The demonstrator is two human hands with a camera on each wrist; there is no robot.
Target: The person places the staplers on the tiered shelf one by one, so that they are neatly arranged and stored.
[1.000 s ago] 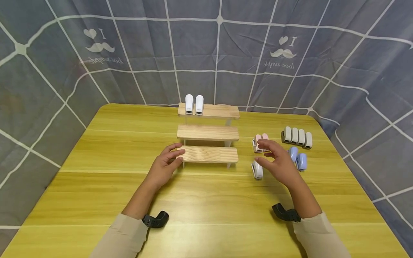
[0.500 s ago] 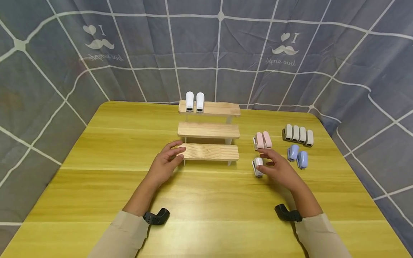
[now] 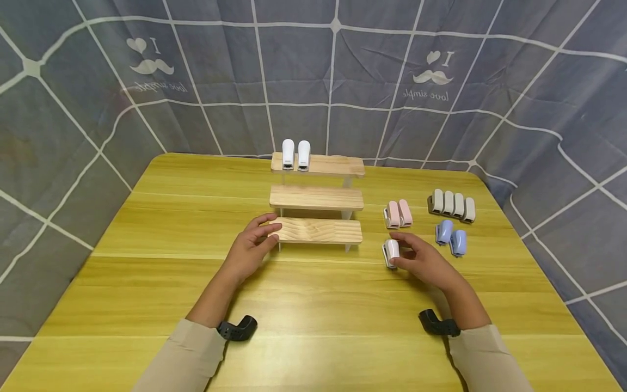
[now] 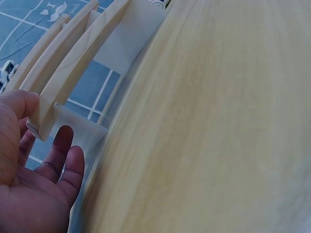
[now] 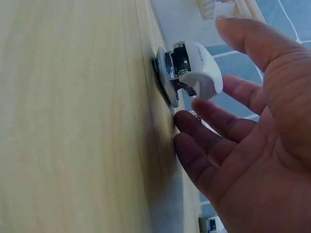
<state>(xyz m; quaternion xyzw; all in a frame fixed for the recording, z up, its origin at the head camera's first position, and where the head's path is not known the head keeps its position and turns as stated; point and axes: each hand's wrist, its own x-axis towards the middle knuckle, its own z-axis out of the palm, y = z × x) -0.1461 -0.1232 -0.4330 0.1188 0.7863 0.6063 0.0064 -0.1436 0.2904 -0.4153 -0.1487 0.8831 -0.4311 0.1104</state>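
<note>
In the head view my left hand [image 3: 250, 250] is at the left end of a three-step wooden display stand [image 3: 318, 231]. Thumb and forefinger lie around the end of the lowest board; in the left wrist view the thumb touches that board's end [image 4: 46, 114], and the other fingers curl loosely below. My right hand [image 3: 421, 261] reaches around a small white stapler [image 3: 391, 253] on the table. The right wrist view shows the stapler [image 5: 199, 68] upright, with the thumb spread apart from it and the forefinger partly hidden behind it.
Two white staplers [image 3: 296, 155] stand on the top board's left part. Right of the stand are two pink staplers [image 3: 398, 213], two blue ones [image 3: 451, 239] and a row of several grey-white ones [image 3: 452, 204]. A grey curtain [image 3: 303, 65] surrounds the wooden table [image 3: 313, 326].
My right hand has come down to the white stapler, moving slightly nearer the table's front, uncovering the pink staplers. The left hand stays at the stand. The head view shifted slightly.
</note>
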